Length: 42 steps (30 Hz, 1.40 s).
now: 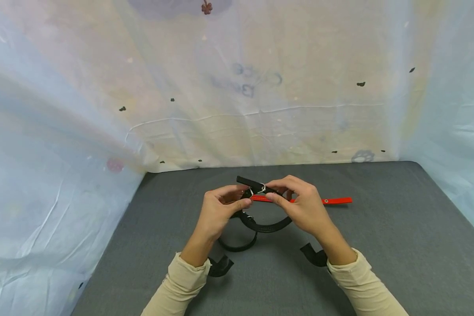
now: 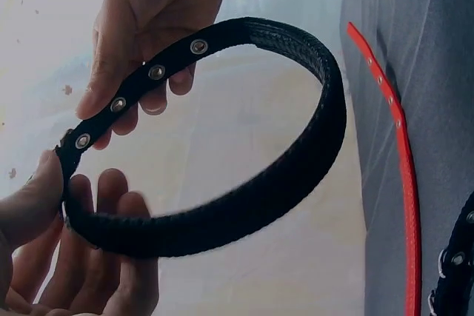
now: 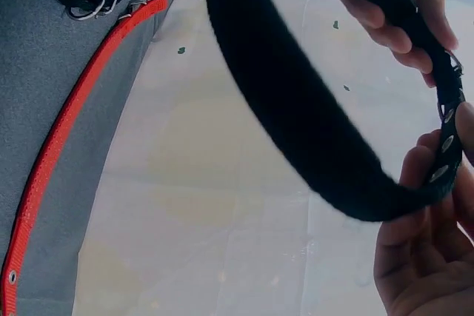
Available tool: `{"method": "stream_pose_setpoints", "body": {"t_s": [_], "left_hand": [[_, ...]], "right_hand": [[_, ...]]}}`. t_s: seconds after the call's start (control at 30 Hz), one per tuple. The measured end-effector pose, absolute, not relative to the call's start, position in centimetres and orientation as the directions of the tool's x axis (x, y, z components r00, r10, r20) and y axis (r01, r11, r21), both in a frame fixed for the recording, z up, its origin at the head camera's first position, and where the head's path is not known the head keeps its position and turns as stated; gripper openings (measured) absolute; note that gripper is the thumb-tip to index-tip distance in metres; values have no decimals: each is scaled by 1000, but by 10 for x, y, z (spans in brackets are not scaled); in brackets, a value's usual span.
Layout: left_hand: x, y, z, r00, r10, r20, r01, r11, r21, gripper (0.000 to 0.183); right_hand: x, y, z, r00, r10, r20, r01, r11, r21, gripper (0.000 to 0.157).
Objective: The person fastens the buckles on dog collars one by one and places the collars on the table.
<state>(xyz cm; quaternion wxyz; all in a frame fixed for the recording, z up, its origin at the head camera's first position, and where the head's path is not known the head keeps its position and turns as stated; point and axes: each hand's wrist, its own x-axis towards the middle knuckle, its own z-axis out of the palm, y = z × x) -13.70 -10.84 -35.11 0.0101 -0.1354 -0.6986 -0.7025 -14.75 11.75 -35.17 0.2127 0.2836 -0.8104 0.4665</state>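
Observation:
Both hands hold a black collar (image 1: 266,228) above the table, bent into a loop. The left hand (image 1: 217,210) pinches it near the metal buckle (image 3: 457,64), thumb in front. The right hand (image 1: 300,202) pinches the strap with the metal eyelets (image 2: 156,72) between thumb and fingers. One strap end (image 1: 245,180) sticks out past the buckle, above the left fingertips. A silvery ring (image 1: 263,188) shows between the hands. How far the strap sits in the buckle I cannot tell.
A red collar (image 1: 337,200) with eyelets lies stretched out behind the hands. Another black collar (image 1: 238,249) with metal fittings rests looped on the grey table (image 1: 399,228), below the left hand. Pale sheeting (image 1: 260,87) hangs behind and at both sides.

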Motion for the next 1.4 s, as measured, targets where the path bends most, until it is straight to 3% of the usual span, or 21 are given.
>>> {"method": "stream_pose_setpoints", "body": {"t_s": [0.27, 0.53, 1.03, 1.4], "left_hand": [[-135, -107, -350, -960, 144, 241, 246, 20, 969, 33], [-134, -105, -349, -952, 151, 268, 284, 103, 953, 32], [-133, -101, -350, -952, 146, 268, 285, 113, 952, 31], [-130, -97, -351, -957, 151, 248, 264, 98, 959, 35]], "right_hand": [[-148, 117, -353, -777, -280, 564, -629, 387, -674, 28], [-148, 113, -357, -772, -293, 565, -636, 356, -684, 41], [-143, 106, -357, -803, -255, 539, -596, 304, -744, 20], [-144, 106, -357, -823, -242, 514, -567, 301, -767, 18]]}}
